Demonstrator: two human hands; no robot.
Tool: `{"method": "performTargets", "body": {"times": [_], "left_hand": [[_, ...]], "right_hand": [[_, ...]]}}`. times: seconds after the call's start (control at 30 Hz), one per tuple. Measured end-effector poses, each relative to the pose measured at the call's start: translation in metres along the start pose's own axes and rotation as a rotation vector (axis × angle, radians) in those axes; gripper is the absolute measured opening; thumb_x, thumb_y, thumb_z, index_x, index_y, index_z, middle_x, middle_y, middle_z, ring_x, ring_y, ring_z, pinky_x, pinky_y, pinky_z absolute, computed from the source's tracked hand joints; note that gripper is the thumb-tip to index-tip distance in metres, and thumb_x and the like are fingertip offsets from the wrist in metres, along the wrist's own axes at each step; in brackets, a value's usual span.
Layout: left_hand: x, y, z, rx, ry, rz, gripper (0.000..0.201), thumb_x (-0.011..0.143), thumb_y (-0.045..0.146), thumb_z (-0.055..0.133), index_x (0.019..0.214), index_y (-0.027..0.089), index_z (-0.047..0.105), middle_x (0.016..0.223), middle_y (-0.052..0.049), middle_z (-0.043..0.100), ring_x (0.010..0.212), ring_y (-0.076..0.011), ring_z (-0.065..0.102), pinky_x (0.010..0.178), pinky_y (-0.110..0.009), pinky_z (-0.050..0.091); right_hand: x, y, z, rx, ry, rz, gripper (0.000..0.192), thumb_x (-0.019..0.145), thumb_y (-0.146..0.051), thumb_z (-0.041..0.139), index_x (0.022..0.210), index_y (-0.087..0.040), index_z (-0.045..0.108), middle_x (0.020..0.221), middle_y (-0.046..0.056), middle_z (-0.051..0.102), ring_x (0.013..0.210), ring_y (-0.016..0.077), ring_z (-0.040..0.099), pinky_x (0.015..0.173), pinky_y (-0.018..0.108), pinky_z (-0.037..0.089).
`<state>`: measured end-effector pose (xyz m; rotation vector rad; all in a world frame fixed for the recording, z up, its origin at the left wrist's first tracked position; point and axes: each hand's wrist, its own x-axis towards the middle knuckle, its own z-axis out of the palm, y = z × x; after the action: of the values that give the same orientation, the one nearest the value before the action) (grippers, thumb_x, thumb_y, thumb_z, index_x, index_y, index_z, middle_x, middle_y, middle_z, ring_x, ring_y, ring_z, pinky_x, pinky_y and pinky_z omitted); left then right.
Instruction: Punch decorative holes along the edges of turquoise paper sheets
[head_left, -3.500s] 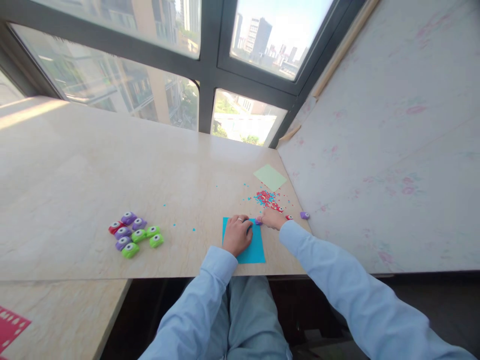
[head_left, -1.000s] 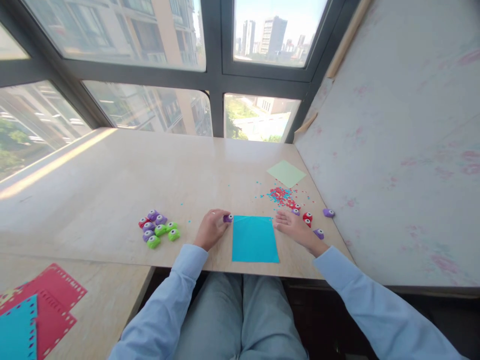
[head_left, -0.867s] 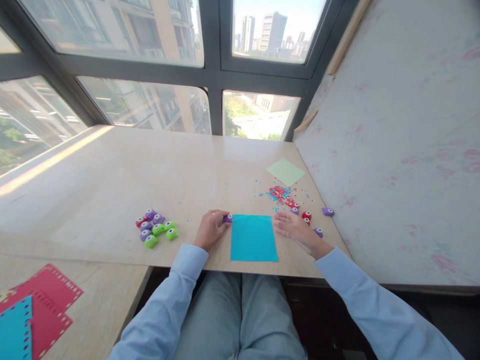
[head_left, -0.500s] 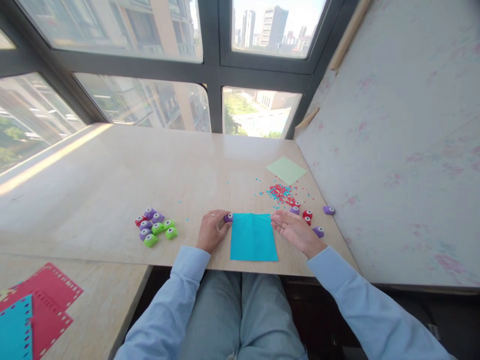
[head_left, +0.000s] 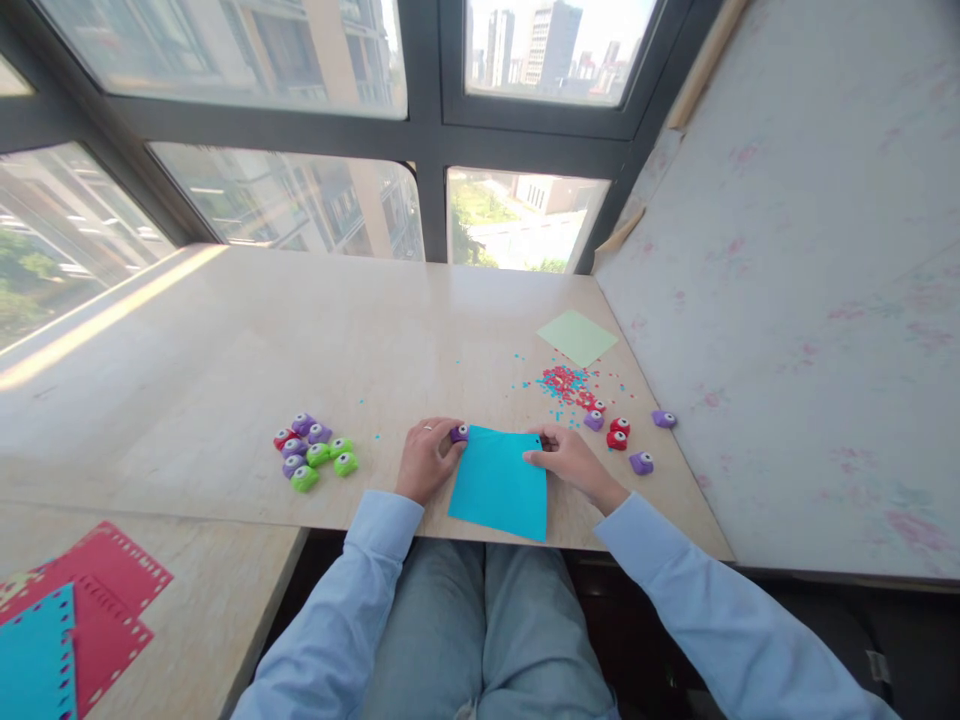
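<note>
A square sheet of blue paper (head_left: 499, 485) lies slightly turned at the counter's front edge. At its upper left corner, my left hand (head_left: 429, 458) is closed around a small purple hole punch (head_left: 460, 433) with an eye on top. My right hand (head_left: 574, 462) pinches the sheet's upper right edge between thumb and fingers. Beside those fingertips, a small dark hole shows near the corner. Whether the punch's jaws are on the paper I cannot tell.
Several purple, red and green punches (head_left: 318, 454) cluster at left; more red and purple punches (head_left: 618, 440) stand at right. Red and blue paper bits (head_left: 568, 384) lie scattered before a pale green sheet (head_left: 577, 338). Punched red sheets (head_left: 120, 565) and a blue one (head_left: 37, 650) rest lower left.
The blue sheet has turned a little clockwise, its lower edge now tilted. My right hand, loosely beside the sheet earlier, has moved inward and closed on its edge. My left hand stays at the punch.
</note>
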<state>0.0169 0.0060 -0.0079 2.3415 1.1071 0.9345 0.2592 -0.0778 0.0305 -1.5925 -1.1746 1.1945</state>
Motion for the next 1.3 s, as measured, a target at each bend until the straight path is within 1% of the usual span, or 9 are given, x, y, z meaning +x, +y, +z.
{"method": "performTargets", "body": {"times": [0.1,0.2,0.4,0.63,0.73,0.93,1.1,1.3], "left_hand": [[0.0,-0.001,0.001,-0.005,0.009,-0.013,0.025,0.079,0.018,0.069,0.104,0.022,0.067,0.104,-0.006,0.073,0.1,-0.0253,0.065,0.089,-0.043,0.05],[0.0,-0.003,0.001,-0.034,0.012,-0.017,0.025,0.079,0.017,0.069,0.104,0.022,0.067,0.104,-0.005,0.074,0.099,-0.0247,0.066,0.09,-0.042,0.05],[-0.001,-0.004,0.0,-0.07,0.019,-0.062,0.022,0.08,0.018,0.067,0.101,0.023,0.069,0.103,-0.005,0.074,0.1,-0.0236,0.066,0.091,-0.042,0.05],[-0.002,-0.003,-0.002,-0.096,0.012,-0.105,0.021,0.081,0.021,0.066,0.101,0.024,0.07,0.104,-0.005,0.074,0.102,-0.0244,0.066,0.093,-0.044,0.051],[-0.001,-0.003,-0.002,-0.098,0.007,-0.106,0.02,0.081,0.021,0.066,0.101,0.024,0.07,0.104,-0.005,0.074,0.102,-0.0242,0.065,0.094,-0.043,0.05],[-0.001,-0.002,-0.002,-0.088,-0.001,-0.102,0.019,0.082,0.022,0.066,0.101,0.024,0.07,0.104,-0.004,0.074,0.101,-0.0238,0.065,0.093,-0.043,0.05],[0.0,-0.001,-0.003,-0.085,-0.001,-0.104,0.019,0.082,0.022,0.067,0.1,0.024,0.07,0.104,-0.004,0.074,0.101,-0.0241,0.065,0.093,-0.043,0.049],[-0.001,-0.002,-0.002,-0.07,0.001,-0.093,0.02,0.082,0.024,0.067,0.101,0.024,0.07,0.104,-0.004,0.074,0.102,-0.0238,0.065,0.094,-0.043,0.05]], "right_hand": [[0.004,0.003,0.004,-0.131,0.071,-0.071,0.024,0.066,-0.028,0.068,0.087,-0.017,0.072,0.085,0.005,0.073,0.076,0.0214,0.065,0.072,0.033,0.05],[0.007,0.005,0.003,-0.197,0.131,-0.104,0.026,0.071,-0.03,0.062,0.091,-0.017,0.072,0.087,0.006,0.073,0.077,0.021,0.064,0.071,0.033,0.049],[0.01,0.01,-0.005,-0.124,0.171,-0.059,0.032,0.069,-0.037,0.064,0.092,-0.017,0.071,0.082,0.006,0.071,0.073,0.0202,0.061,0.062,0.029,0.045],[0.01,0.01,-0.006,0.003,0.128,-0.001,0.032,0.069,-0.039,0.067,0.093,-0.017,0.07,0.076,0.003,0.069,0.065,0.017,0.057,0.056,0.027,0.041],[0.012,0.012,-0.007,0.009,0.139,0.001,0.033,0.068,-0.039,0.068,0.092,-0.018,0.07,0.074,0.002,0.068,0.065,0.0167,0.056,0.055,0.026,0.04],[0.012,0.012,-0.007,0.045,0.145,0.005,0.034,0.066,-0.039,0.069,0.091,-0.017,0.07,0.076,0.002,0.069,0.067,0.0174,0.058,0.058,0.028,0.042],[0.009,0.009,-0.007,0.048,0.123,0.023,0.033,0.068,-0.039,0.069,0.091,-0.016,0.07,0.074,0.002,0.069,0.067,0.0173,0.058,0.059,0.028,0.043],[0.011,0.007,-0.006,0.058,0.108,0.011,0.028,0.067,-0.038,0.069,0.085,-0.017,0.069,0.07,0.001,0.068,0.061,0.0153,0.056,0.055,0.026,0.041]]}}
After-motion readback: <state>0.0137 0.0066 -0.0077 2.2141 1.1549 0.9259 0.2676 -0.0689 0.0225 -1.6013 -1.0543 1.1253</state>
